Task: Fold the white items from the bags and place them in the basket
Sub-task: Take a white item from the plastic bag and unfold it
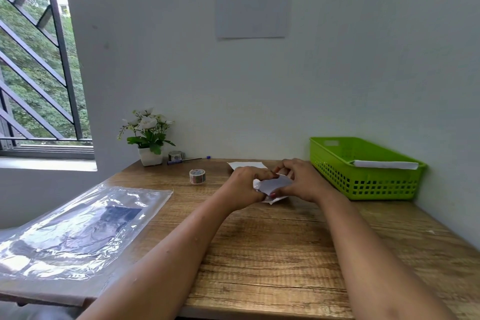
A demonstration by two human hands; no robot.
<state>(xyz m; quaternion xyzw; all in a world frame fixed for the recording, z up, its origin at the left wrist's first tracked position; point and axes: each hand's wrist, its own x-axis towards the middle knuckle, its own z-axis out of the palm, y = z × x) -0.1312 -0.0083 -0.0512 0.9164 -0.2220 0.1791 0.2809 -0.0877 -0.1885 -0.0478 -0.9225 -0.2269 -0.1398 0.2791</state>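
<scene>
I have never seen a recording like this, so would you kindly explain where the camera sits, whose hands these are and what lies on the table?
There is no machine: a person works with two bare hands. The one picture comes from a camera worn on the head, looking forward and down. The left hand and right hand together pinch a small white item over the wooden table. Behind them lies a flat white sheet. On the right, a green basket holds a folded white piece. On the left lies a clear plastic bag with something dark inside. Near the wall are potted flowers, tape rolls and a pen.
</scene>
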